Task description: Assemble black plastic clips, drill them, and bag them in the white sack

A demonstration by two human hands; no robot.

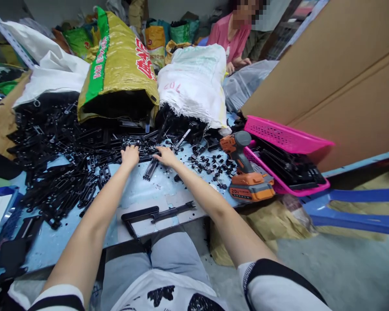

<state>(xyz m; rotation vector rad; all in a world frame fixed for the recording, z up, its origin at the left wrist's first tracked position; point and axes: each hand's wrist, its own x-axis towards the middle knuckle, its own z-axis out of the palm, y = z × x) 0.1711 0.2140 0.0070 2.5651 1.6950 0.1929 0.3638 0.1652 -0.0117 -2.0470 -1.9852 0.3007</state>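
Note:
My left hand (pixel 130 157) lies at the edge of a heap of black parts (pixel 99 138), its fingers stretched forward among small shiny pieces (pixel 132 141). Just to the right, my right hand (pixel 166 156) reaches to the same heap with thumb and fingers apart. Below its thumb rests a small bundle of dark narrow bars (pixel 151 169) on the blue tabletop (pixel 138 185). I see nothing clearly gripped in either hand, though the fingertips partly blend into the parts. Nearer my lap lie jointed black arms (pixel 158 213) on a pale board.
A yellow-green sack (pixel 119 56) and a white sack (pixel 192 82) stand behind the heap. To the right are small black pieces (pixel 215 166), an orange cordless drill (pixel 246 172) and a pink basket (pixel 290 134). A blue stool (pixel 353 211) stands beyond; a person in pink (pixel 228 36) works behind.

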